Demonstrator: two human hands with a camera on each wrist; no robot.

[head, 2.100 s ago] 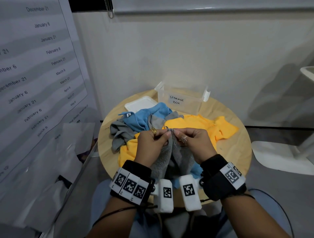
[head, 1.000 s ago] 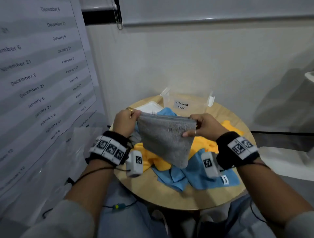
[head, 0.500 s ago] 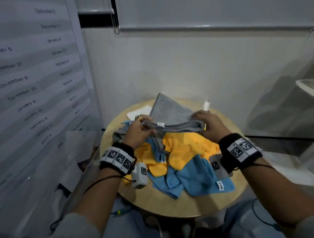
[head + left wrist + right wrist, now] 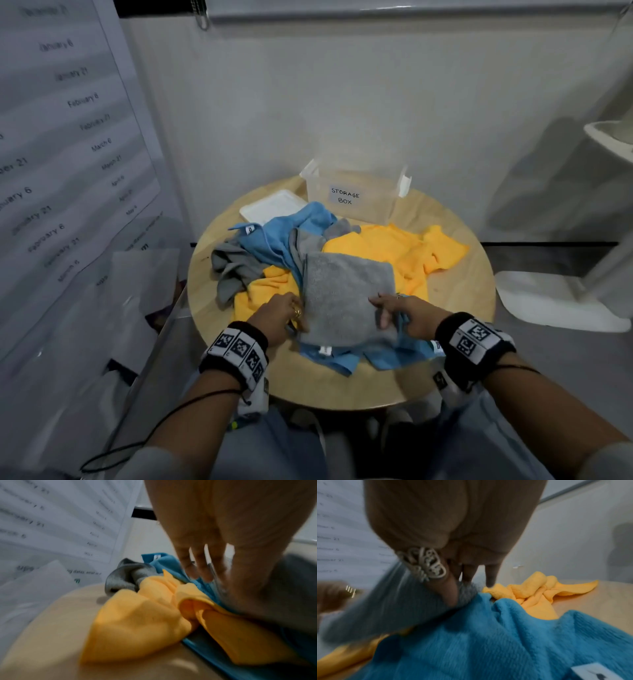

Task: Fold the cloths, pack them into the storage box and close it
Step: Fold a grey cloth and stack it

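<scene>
A folded grey cloth (image 4: 346, 298) lies flat on top of a heap of cloths on the round wooden table (image 4: 455, 294). My left hand (image 4: 296, 317) rests at its left edge with straight, spread fingers (image 4: 197, 568). My right hand (image 4: 380, 308) presses the cloth's right edge, a ringed finger (image 4: 448, 595) flat on the grey cloth (image 4: 388, 609). Under and around it lie yellow cloths (image 4: 394, 250), a blue cloth (image 4: 291, 229), another blue cloth (image 4: 387, 356) at the front and a crumpled grey cloth (image 4: 233, 270). The clear storage box (image 4: 352, 197) stands open at the table's back.
The box's white lid (image 4: 270, 207) lies flat left of the box. A wall rises just behind the table, and a large printed sheet (image 4: 68, 137) hangs on the left. A white chair base (image 4: 561, 301) stands on the floor to the right.
Both hands raised the grey cloth, folded it in the air, then brought it down. It now lies flat on the heap near the front, and the pinches have relaxed.
</scene>
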